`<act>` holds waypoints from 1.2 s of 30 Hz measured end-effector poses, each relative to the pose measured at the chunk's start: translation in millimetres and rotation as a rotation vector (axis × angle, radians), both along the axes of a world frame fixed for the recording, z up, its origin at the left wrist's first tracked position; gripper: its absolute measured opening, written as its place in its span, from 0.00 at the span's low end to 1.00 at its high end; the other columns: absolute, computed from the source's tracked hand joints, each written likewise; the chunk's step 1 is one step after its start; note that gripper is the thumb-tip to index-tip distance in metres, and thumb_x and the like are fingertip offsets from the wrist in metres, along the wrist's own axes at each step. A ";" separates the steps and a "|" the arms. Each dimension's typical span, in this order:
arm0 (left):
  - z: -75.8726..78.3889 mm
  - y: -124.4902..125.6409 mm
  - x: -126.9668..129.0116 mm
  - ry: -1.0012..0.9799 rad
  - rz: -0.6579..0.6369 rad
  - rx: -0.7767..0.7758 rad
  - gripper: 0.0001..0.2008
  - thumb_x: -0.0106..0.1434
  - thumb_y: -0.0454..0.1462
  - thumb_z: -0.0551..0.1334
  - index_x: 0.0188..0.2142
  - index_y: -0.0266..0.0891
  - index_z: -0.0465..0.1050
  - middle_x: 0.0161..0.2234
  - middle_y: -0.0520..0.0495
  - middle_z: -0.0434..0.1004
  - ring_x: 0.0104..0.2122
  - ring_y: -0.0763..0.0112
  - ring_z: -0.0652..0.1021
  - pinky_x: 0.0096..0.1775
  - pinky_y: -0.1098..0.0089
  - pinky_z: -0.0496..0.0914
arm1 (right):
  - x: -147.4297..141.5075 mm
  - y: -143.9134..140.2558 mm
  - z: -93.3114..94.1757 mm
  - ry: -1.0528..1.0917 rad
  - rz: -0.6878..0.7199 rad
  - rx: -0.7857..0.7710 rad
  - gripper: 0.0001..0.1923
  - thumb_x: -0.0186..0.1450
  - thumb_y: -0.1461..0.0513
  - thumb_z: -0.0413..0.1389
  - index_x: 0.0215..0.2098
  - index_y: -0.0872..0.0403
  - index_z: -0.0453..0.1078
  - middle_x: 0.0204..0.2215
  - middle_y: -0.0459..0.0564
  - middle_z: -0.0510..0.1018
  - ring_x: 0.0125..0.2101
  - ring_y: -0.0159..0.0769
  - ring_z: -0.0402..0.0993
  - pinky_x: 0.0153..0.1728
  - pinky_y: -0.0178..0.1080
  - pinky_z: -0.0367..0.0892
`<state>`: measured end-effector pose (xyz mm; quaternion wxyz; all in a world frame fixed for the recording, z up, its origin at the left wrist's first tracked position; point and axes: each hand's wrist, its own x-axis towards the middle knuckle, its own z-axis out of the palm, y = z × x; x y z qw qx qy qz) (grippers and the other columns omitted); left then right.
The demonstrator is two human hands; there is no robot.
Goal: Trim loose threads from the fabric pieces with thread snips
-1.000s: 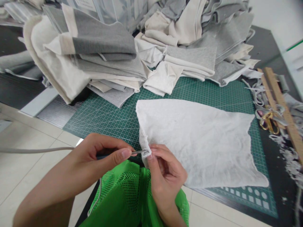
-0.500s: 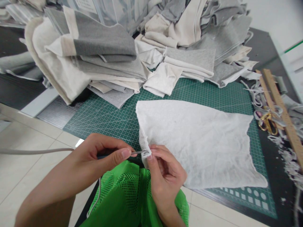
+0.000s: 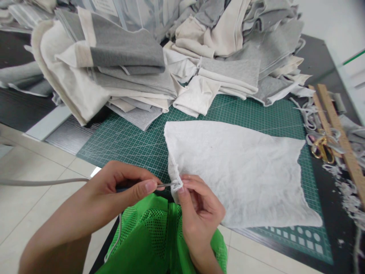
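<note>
In my left hand [image 3: 129,188] is a thin pointed metal tool [image 3: 165,185], pinched between thumb and fingers. Its tip meets the folded corner of a white fabric piece [image 3: 239,171]; most of its length is hidden in my grip, so I cannot tell its exact kind. My right hand [image 3: 199,203] pinches that same corner between thumb and forefinger, beside the tip. From there the white fabric spreads to the right, mostly flat, over a green cutting mat [image 3: 125,142]. The fabric's left edge is rough and slightly turned over.
Stacks of folded grey and cream fabric [image 3: 128,49] fill the back of the table. On the right lie gold-handled scissors [image 3: 322,148], wooden rulers [image 3: 339,129] and white scraps [image 3: 346,194]. A pale cord [image 3: 42,182] runs in from the left toward my left wrist.
Almost nothing differs. Both hands keep the same grip, and the metal tip has shifted very slightly at the fabric corner.
</note>
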<state>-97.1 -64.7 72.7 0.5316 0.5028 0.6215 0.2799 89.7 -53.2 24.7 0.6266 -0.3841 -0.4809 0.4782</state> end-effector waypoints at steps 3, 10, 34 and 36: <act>0.6 0.2 -0.4 -0.002 0.000 0.007 0.13 0.64 0.50 0.66 0.37 0.47 0.85 0.30 0.52 0.85 0.30 0.73 0.79 0.29 0.79 0.70 | -0.4 0.1 0.6 0.002 -0.003 0.003 0.18 0.63 0.75 0.58 0.41 0.48 0.81 0.35 0.42 0.84 0.38 0.29 0.81 0.40 0.33 0.78; 2.2 2.7 -1.9 -0.034 -0.011 0.033 0.11 0.63 0.49 0.66 0.36 0.49 0.85 0.28 0.51 0.84 0.27 0.75 0.77 0.26 0.80 0.68 | -0.8 0.9 0.3 0.002 0.003 -0.004 0.17 0.63 0.75 0.58 0.40 0.48 0.81 0.35 0.42 0.84 0.37 0.29 0.81 0.40 0.33 0.78; 6.0 -5.8 -2.9 0.129 0.028 -0.001 0.12 0.63 0.52 0.65 0.38 0.54 0.84 0.35 0.55 0.86 0.34 0.70 0.84 0.34 0.78 0.75 | -1.3 -1.1 -0.6 0.011 0.019 -0.002 0.17 0.64 0.75 0.58 0.41 0.48 0.81 0.36 0.42 0.84 0.38 0.28 0.81 0.40 0.32 0.78; 6.0 -6.0 -3.0 0.131 0.019 -0.009 0.12 0.64 0.52 0.64 0.38 0.54 0.84 0.36 0.54 0.86 0.34 0.70 0.84 0.34 0.77 0.75 | -1.0 -1.2 -1.1 0.006 0.015 -0.008 0.17 0.64 0.75 0.58 0.41 0.48 0.81 0.36 0.43 0.84 0.39 0.28 0.81 0.41 0.33 0.78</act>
